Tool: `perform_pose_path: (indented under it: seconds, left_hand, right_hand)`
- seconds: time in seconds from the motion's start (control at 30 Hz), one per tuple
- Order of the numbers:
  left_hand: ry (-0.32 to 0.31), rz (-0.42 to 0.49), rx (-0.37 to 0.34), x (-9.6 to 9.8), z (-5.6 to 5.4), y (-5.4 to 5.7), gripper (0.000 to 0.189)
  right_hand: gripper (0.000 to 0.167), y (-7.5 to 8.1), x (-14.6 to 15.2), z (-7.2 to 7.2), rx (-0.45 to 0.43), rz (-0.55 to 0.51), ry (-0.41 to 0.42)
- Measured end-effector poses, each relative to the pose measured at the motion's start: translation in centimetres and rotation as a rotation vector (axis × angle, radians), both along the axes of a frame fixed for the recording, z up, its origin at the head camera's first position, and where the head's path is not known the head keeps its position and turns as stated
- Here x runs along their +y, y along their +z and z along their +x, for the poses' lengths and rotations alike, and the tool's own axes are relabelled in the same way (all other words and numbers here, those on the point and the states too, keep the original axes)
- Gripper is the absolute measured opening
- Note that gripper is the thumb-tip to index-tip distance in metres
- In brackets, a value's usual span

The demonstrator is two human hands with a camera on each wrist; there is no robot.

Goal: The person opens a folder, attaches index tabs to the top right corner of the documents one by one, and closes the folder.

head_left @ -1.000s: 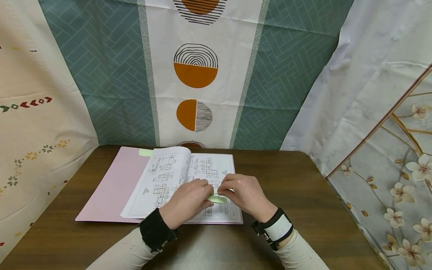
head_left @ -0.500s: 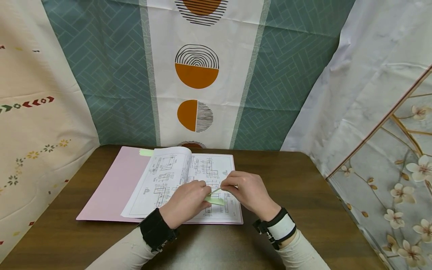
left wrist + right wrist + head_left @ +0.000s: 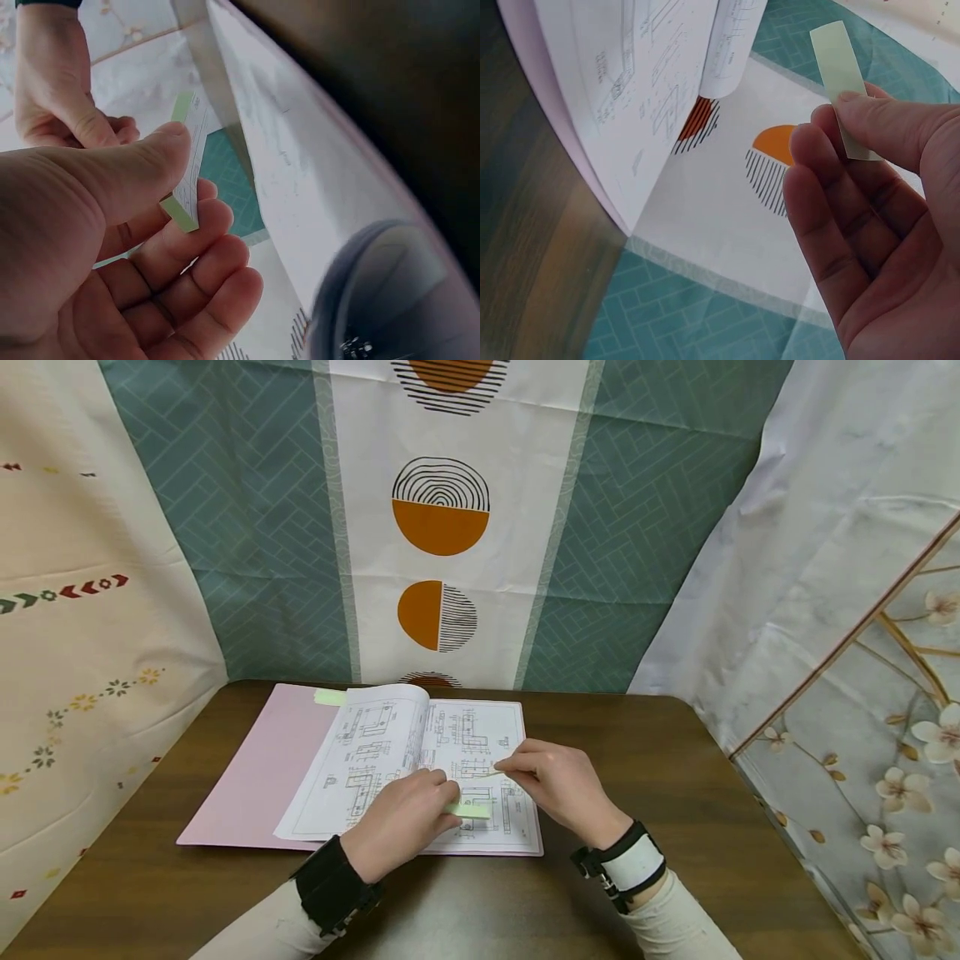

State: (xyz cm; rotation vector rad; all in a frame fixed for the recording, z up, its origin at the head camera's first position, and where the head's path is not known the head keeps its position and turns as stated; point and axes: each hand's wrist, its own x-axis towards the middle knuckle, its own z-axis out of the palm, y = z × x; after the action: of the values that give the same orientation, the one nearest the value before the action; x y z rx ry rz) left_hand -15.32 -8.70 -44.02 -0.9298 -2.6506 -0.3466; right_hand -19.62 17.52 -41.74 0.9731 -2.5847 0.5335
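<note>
My left hand [image 3: 405,820] pinches a small green sticky-note pad [image 3: 469,811] between thumb and fingers, low over the right-hand page of the open booklet [image 3: 480,727]. In the left wrist view, the pad [image 3: 183,109] shows printed white backing with green ends. A single pale green sticky strip [image 3: 832,56] is pinched between the thumb and fingers of my right hand [image 3: 558,785]. It points toward the left hand, apart from the pad, and looks thin and edge-on in the head view. Both pages carry technical drawings.
The booklet's pink cover [image 3: 255,777] lies spread to the left on the dark wooden table [image 3: 630,752]. Another green sticky strip [image 3: 330,697] sits at the cover's top, beside the curled left page [image 3: 352,752]. Patterned cloths hang behind and at both sides.
The strip has come away from the pad in my right hand. That hand has moved a little to the right, while the left has shifted slightly left and down with the pad.
</note>
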Motion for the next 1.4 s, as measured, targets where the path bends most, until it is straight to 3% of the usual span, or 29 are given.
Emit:
perform_pose_path:
  seconds: [0.27, 0.63, 0.77, 1.07, 1.4]
  left_hand:
    - [-0.043, -0.012, -0.050, -0.6, 1.5, -0.7, 0.028]
    - [-0.115, -0.040, -0.110, 0.0, 3.2, -1.2, 0.028]
    - [-0.123, -0.064, -0.154, 0.2, 3.3, -1.4, 0.026]
    - [-0.135, -0.099, -0.161, 0.5, 3.4, -1.8, 0.026]
    - [-0.131, -0.126, -0.219, 0.5, 3.1, -2.4, 0.026]
  right_hand:
    - [0.022, -0.3, 0.4, -0.2, -0.028, -0.008, -0.039]
    - [0.015, -0.6, 0.7, -0.7, 0.004, 0.009, -0.052]
    - [0.013, -0.8, 0.5, -0.8, -0.001, 0.020, -0.070]
    - [0.013, -1.0, 0.5, -0.8, -0.009, 0.015, -0.096]
    - [0.014, -1.0, 0.5, -0.8, -0.026, 0.012, -0.092]
